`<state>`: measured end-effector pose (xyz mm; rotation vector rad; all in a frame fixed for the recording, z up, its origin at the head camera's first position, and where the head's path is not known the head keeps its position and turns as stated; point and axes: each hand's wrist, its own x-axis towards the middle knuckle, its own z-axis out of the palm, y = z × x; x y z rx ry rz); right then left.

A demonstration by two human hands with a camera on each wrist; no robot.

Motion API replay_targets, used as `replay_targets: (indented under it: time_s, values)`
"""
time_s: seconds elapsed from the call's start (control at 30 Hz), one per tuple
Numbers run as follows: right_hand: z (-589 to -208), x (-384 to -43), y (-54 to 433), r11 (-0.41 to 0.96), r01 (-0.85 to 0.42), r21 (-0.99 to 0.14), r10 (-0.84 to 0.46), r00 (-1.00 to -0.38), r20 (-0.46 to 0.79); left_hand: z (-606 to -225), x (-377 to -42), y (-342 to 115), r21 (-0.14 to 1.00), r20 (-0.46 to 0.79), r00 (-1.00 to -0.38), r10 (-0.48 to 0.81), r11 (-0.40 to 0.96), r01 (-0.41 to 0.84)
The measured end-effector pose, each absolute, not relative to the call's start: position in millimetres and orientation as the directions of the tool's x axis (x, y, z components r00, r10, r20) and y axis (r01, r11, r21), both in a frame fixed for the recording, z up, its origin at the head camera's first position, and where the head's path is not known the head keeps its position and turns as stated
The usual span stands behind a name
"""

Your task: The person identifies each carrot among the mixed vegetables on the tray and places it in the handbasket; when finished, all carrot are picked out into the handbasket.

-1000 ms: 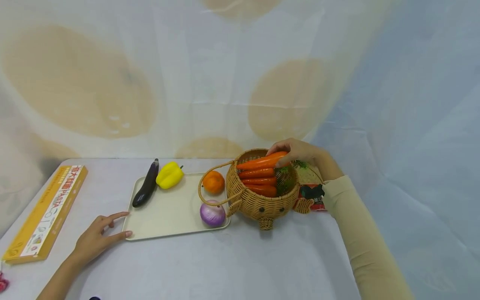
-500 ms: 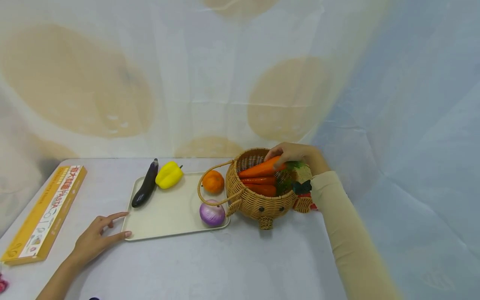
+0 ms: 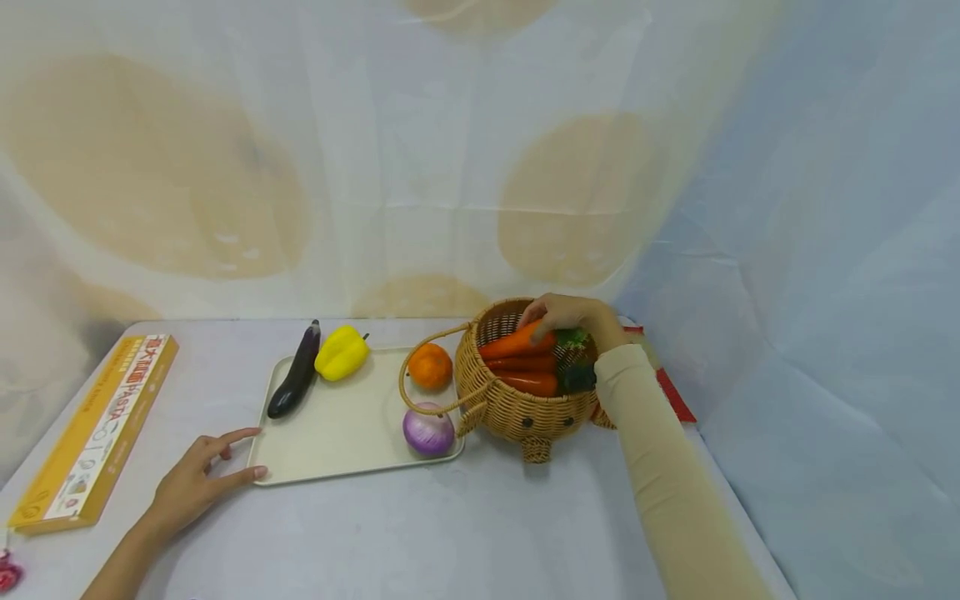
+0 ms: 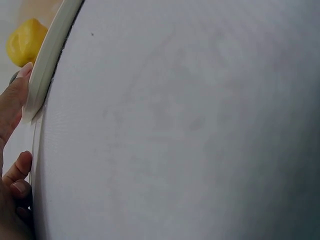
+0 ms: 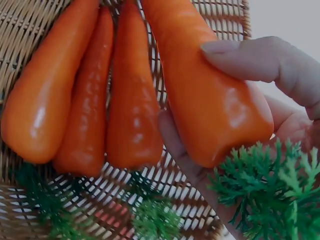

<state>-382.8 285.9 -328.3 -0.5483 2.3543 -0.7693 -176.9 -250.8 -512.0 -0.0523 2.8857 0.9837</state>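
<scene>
My right hand (image 3: 562, 312) reaches into the wicker basket (image 3: 506, 414) and grips a large orange carrot (image 5: 205, 85) near its leafy end. Thumb on one side, fingers curled below on the other, as the right wrist view shows. Several more carrots (image 5: 35, 120) lie side by side in the basket, green tops (image 5: 155, 217) toward the hand. My left hand (image 3: 191, 483) touches the cream tray (image 3: 337, 442) at its near left corner, thumb and index finger spread along the rim. On that tray are an eggplant (image 3: 295, 379), a yellow bell pepper (image 3: 342, 353), an orange (image 3: 430, 367) and a purple onion (image 3: 428, 432).
A yellow pasta box (image 3: 101, 433) lies at the left of the table. Behind my right forearm shows part of a red packet (image 3: 675, 396). The basket's handle (image 3: 402, 387) leans left over the tray's right end. A small pink-red item (image 3: 9, 575) sits at the lower left edge.
My right hand has moved left and lower with the carrot, bringing it down onto the others in the basket. The left hand keeps its place at the tray.
</scene>
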Motion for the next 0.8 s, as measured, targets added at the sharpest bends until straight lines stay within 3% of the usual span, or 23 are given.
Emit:
replay_targets:
  time_s: [0.23, 0.4, 0.8]
  values:
    - [-339.2, -379.4, 281.9, 0.75, -0.168, -0.639, -0.523, -0.743, -0.418, -507.7, -174.8, -250.4, 0.598, -0.106, -0.994, -0.006, 0.799, -0.068]
    - [-342.0, -381.0, 281.0, 0.756, -0.224, -0.616, -0.545, -0.737, -0.401, -504.6, -174.7, -250.5, 0.592, -0.119, -0.993, -0.013, 0.802, -0.082]
    - [-347.2, -372.7, 266.5, 0.87, -0.328, -0.367, -0.479, -0.74, -0.472, -509.4, -171.0, -251.9, 0.593, -0.091, -0.996, -0.013, 0.803, -0.065]
